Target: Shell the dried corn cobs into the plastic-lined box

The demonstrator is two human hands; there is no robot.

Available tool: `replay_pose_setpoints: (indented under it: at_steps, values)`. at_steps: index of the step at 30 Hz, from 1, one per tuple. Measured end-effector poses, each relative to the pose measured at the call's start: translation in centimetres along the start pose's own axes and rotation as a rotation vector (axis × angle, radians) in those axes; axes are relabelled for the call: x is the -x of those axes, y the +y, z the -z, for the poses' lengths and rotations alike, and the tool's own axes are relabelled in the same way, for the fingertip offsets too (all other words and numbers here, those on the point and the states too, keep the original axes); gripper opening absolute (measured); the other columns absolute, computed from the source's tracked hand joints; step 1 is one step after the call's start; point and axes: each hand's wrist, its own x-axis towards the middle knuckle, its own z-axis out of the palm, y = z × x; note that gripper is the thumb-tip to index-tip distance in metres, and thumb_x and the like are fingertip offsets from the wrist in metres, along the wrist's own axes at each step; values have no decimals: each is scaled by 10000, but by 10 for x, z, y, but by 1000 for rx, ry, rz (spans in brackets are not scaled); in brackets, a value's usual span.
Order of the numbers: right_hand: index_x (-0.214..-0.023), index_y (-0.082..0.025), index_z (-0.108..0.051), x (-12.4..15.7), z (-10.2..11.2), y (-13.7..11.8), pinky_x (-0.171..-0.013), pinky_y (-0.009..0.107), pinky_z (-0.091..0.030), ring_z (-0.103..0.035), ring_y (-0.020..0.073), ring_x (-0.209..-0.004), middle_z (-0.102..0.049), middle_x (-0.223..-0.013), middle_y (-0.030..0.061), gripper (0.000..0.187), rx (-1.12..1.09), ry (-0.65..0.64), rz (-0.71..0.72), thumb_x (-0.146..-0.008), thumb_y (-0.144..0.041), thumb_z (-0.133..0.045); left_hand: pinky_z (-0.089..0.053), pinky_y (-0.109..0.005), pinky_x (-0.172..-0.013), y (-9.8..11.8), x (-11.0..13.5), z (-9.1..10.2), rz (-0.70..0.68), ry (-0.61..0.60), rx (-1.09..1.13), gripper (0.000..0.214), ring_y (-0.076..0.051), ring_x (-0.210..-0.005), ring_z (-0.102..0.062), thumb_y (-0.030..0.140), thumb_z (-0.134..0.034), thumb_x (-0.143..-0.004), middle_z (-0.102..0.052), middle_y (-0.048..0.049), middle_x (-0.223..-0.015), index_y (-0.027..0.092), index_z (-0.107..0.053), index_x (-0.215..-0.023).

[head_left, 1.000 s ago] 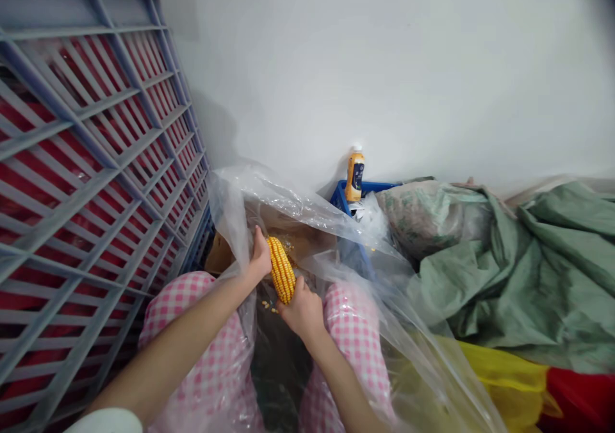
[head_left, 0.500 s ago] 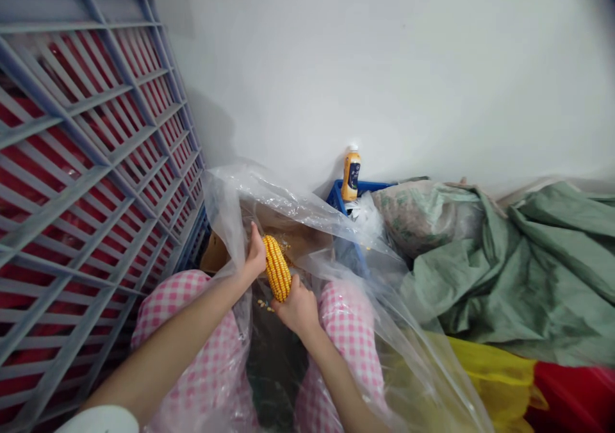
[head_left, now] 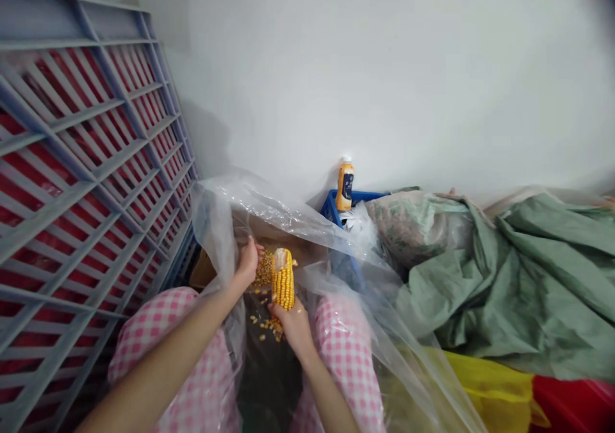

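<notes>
My right hand (head_left: 294, 323) is wrapped round the lower end of a yellow corn cob (head_left: 283, 282), which stands nearly upright. A pale bare patch shows near the cob's top, where kernels are gone. Just left of the cob, apart from it, is my left hand (head_left: 248, 261), its fingers curled in; what they hold, if anything, is hidden. Loose corn kernels (head_left: 264, 269) lie in a heap behind and below the hands, inside a large clear plastic bag (head_left: 269, 196) spread open between my knees. More kernels are scattered under the right hand.
A tall slatted plastic crate (head_left: 91, 183) rises close on the left. Behind the bag, a blue basket (head_left: 331, 205) and an orange bottle (head_left: 344, 186) are near the wall. Green cloth (head_left: 480, 292), a yellow bag (head_left: 485, 382) and a red object (head_left: 567, 401) lie to the right.
My left hand has come away from the cob, down and to the left. The cob has turned more upright, and its bare patch and more loose kernels now show.
</notes>
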Motion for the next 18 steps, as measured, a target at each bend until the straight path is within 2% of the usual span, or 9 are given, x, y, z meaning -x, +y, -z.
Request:
replay_pose_setpoints:
  at_steps: [2, 5, 8, 13, 16, 18]
  values:
    - [-812, -137, -524, 0, 2, 2, -485, 206, -403, -540, 129, -584, -607, -717, 32, 258, 5, 1, 2, -619, -301, -576, -348, -237, -432, 1, 3, -3, 43, -40, -47, 469, -153, -558, -551, 434, -196, -831, -615, -92, -704, 129, -551, -798]
    - [-873, -131, -518, 0, 4, 6, -422, 193, -396, -539, 123, -548, -602, -750, 40, 331, 4, -43, -30, -610, -319, -587, -383, -242, -466, 1, 8, -7, 38, -111, -117, 415, -160, -619, -579, 430, -255, -821, -636, -99, -804, 133, -545, -813]
    - [-925, -128, -503, -2, 5, 11, -368, 185, -386, -532, 119, -513, -597, -750, 46, 380, -20, -92, -85, -626, -350, -574, -416, -271, -540, -2, 9, -8, -54, -165, -277, 451, -188, -717, -599, 470, -250, -816, -643, -107, -889, 136, -551, -852]
    - [-892, -139, -503, -4, 12, 16, -349, 183, -395, -519, 111, -495, -584, -722, 33, 365, -21, -128, -80, -611, -354, -592, -402, -328, -792, -8, 6, -4, -245, -247, -597, 512, -241, -960, -563, 476, -218, -826, -618, -158, -1019, 114, -571, -907]
    - [-866, -141, -509, -3, 21, 18, -343, 174, -386, -494, 90, -454, -572, -679, 17, 333, -22, -155, -65, -608, -334, -596, -366, -348, -875, -17, 5, 4, -299, -338, -786, 537, -257, -1068, -517, 464, -203, -831, -592, -181, -1089, 110, -587, -958]
    - [-849, -141, -511, -1, 29, 18, -330, 173, -376, -480, 85, -429, -557, -647, 6, 312, -28, -172, -59, -611, -327, -589, -365, -373, -888, -26, 6, 11, -304, -398, -910, 545, -271, -1065, -524, 460, -213, -825, -604, -195, -1067, 107, -612, -938]
